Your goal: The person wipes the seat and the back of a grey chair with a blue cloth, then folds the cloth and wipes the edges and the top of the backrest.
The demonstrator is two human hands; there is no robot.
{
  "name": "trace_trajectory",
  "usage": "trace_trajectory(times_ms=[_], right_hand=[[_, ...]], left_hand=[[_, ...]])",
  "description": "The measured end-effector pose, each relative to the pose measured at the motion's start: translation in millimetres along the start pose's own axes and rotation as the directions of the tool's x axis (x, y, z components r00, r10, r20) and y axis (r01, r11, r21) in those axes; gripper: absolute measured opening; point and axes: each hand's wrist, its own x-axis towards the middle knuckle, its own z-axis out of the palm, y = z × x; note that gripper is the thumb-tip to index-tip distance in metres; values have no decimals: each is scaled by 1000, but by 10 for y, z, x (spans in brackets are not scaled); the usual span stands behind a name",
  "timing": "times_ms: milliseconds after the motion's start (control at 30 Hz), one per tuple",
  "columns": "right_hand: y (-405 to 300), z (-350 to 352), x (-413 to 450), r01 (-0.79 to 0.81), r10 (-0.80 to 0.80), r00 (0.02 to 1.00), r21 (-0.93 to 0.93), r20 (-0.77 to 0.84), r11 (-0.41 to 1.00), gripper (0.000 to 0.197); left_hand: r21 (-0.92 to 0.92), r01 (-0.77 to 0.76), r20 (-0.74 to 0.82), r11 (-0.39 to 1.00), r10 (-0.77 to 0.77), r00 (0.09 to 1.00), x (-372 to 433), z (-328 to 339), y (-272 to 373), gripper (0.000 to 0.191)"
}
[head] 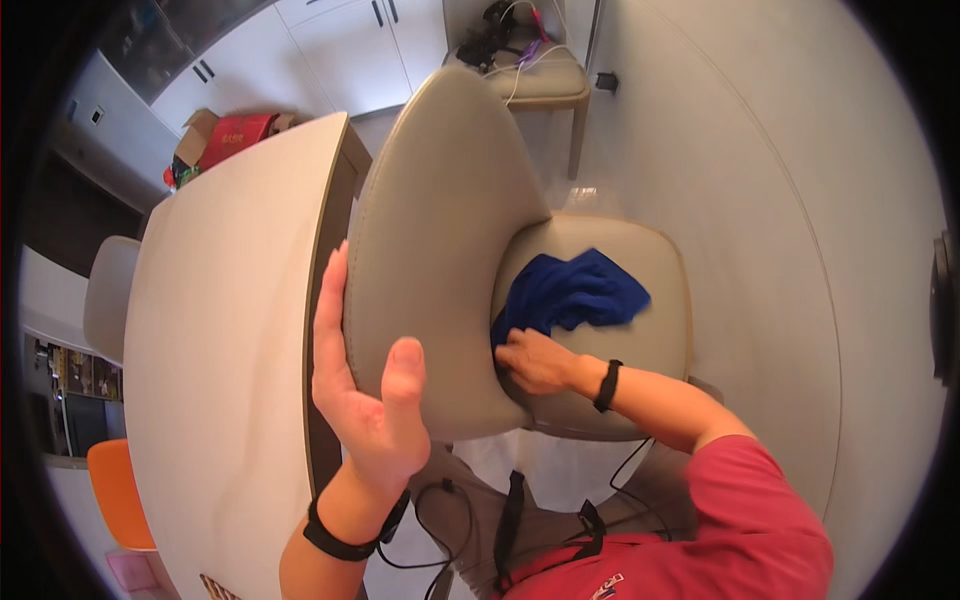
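A beige upholstered chair stands right before me, its backrest [442, 247] towards the table and its seat [637, 360] to the right. My left hand [367, 397] rests against the near edge of the backrest, fingers along its outer side and thumb raised apart. On the seat lies a crumpled blue cloth [577, 292]. My right hand [536, 361] grips a bunched end of that cloth, low where the backrest meets the seat. Its fingertips are partly hidden in the gap there.
A light-topped table [225, 300] stands close on the left, with a red box [236, 139] at its far end. Another chair [551, 82], holding cables and black gear, is at the back. An orange chair [120, 495] sits left. Black cables [469, 517] hang near my legs.
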Motion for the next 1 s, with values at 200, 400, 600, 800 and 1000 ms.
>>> trace_trajectory(times_ms=[200,400,600,800,1000], right_hand=[[-320,-25,-609,-168,116,953,173,279,970,26],[216,-8,-224,374,-332,924,-269,190,888,22],[666,-167,121,480,-454,877,-261,155,838,21],[1323,-709,440,-504,455,853,-628,-256,593,23],[1468,-563,502,-665,607,705,-43,-365,746,31]], left_hand=[[3,0,-20,1000,0,1000,-20,100,-53,69],[-30,34,-40,999,-35,999,-42,90,-29,69],[-24,48,-47,999,-49,998,-21,88,-74,70],[89,54,-67,995,-48,997,-25,149,-76,66],[2,74,-104,997,-73,992,-28,115,-37,72]])
